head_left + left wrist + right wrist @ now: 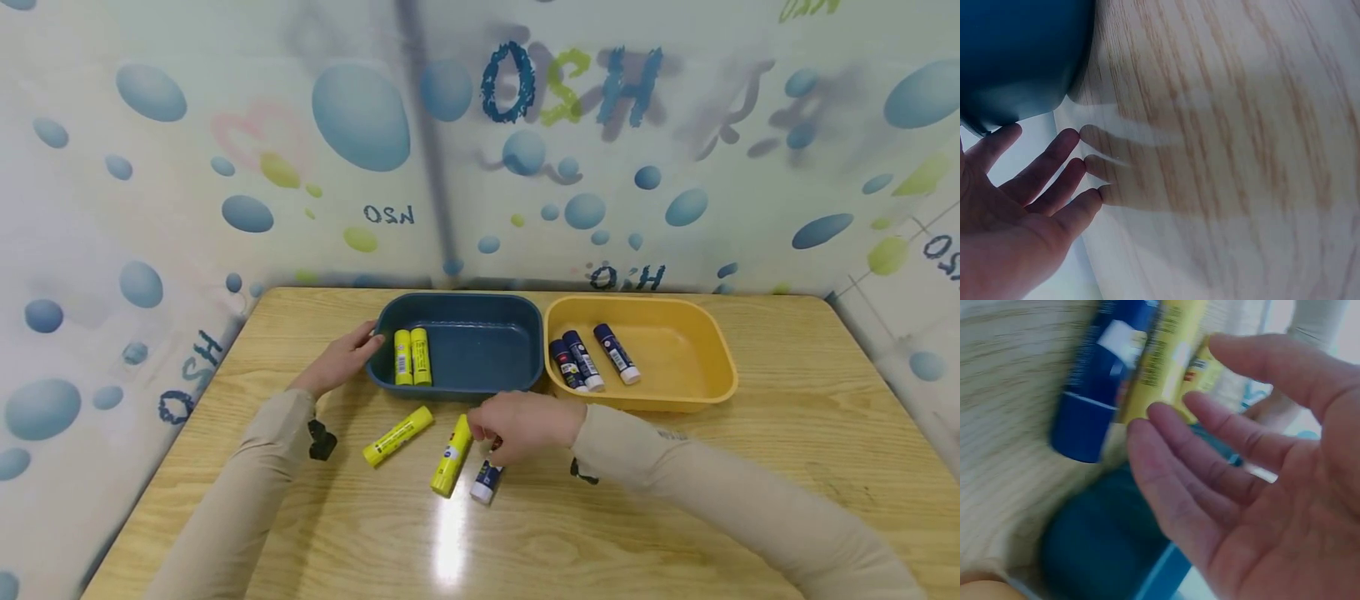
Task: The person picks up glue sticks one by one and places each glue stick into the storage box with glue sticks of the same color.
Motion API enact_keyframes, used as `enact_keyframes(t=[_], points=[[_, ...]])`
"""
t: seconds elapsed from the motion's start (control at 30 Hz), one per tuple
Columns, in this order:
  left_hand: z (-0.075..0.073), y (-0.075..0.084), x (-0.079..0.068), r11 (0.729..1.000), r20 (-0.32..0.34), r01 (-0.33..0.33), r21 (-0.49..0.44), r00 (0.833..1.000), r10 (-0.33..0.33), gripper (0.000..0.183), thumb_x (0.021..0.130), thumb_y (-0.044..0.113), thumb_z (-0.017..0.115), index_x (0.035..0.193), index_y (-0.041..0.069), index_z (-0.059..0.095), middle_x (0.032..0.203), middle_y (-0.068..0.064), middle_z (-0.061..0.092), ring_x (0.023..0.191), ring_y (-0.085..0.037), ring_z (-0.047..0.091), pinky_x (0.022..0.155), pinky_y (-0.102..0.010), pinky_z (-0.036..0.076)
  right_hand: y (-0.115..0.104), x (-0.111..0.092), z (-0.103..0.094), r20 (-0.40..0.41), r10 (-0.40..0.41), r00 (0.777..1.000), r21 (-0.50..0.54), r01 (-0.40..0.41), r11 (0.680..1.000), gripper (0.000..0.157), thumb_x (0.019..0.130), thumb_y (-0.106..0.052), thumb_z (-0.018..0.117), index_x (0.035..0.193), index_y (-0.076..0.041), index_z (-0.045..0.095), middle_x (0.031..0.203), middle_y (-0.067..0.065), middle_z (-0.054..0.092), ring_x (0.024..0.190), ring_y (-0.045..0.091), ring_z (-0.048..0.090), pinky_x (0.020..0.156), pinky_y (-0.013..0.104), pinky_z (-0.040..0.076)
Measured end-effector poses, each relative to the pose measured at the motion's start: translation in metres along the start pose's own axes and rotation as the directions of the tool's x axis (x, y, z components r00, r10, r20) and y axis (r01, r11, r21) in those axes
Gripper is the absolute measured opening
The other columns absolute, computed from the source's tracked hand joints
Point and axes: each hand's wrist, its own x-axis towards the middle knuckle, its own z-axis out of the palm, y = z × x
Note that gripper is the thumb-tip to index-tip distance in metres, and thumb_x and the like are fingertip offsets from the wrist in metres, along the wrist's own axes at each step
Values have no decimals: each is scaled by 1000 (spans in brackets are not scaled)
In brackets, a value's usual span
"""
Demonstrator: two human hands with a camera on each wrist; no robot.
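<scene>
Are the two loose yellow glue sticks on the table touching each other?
Apart. The head view shows a strip of bare tabletop between the left yellow stick and the right yellow stick.

Yellow glue stick (450,462) on its side, aslant on counter (600,533). Just right: dark-blue glue stick (487,481), white-ended, roughly parallel, partly hidden. Beyond both: blue tray (480,354), upright, two yellow sticks (403,358) inside, left end.
</scene>
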Motion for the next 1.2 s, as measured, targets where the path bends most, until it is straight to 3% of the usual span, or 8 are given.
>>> enact_keyframes(t=[0.2, 0.43, 0.67, 0.97, 1.2], points=[[0, 0, 0, 1000, 0, 10, 5, 1000, -10, 62, 106, 38, 33, 153, 0, 18, 149, -32, 28, 133, -47, 32, 105, -58, 28, 0, 1, 12, 15, -44, 999, -117, 46, 992, 21, 84, -9, 75, 99, -16, 62, 92, -8, 56, 81, 8, 50, 74, 22, 45], [0, 0, 0, 1000, 6, 10, -8, 1000, -10, 62, 106, 38, 33, 153, 0, 17, 148, -33, 28, 133, -47, 32, 105, -58, 29, -3, -1, 22, -52, -115, 992, -253, 99, 962, 34, 79, -8, 79, 109, -17, 64, 103, -5, 61, 89, 7, 55, 78, 23, 48], [0, 1, -1, 1000, 6, 10, -10, 1000, -10, 62, 106, 38, 33, 153, 1, 17, 149, -33, 27, 133, -47, 31, 104, -58, 29, -3, -2, 28, -96, -205, 974, -372, 156, 915, 25, 87, -14, 73, 111, -18, 67, 103, -2, 61, 91, 11, 55, 80, 25, 47], [0, 3, 0, 1000, 4, 7, -1, 1000, -7, 62, 106, 39, 32, 153, 1, 18, 150, -30, 26, 135, -47, 29, 106, -58, 27, 0, 2, 32, -79, -191, 978, -443, 137, 886, 28, 85, -17, 76, 112, -19, 68, 109, -3, 62, 98, 12, 55, 87, 28, 45], [0, 1, 0, 1000, 2, -3, -23, 1000, 3, 61, 106, 38, 33, 153, 1, 19, 150, -31, 27, 135, -46, 30, 105, -58, 28, 1, 3, 34, -59, -143, 988, -403, 108, 909, 27, 85, -12, 75, 109, -21, 68, 108, -5, 63, 100, 10, 56, 89, 33, 44]])
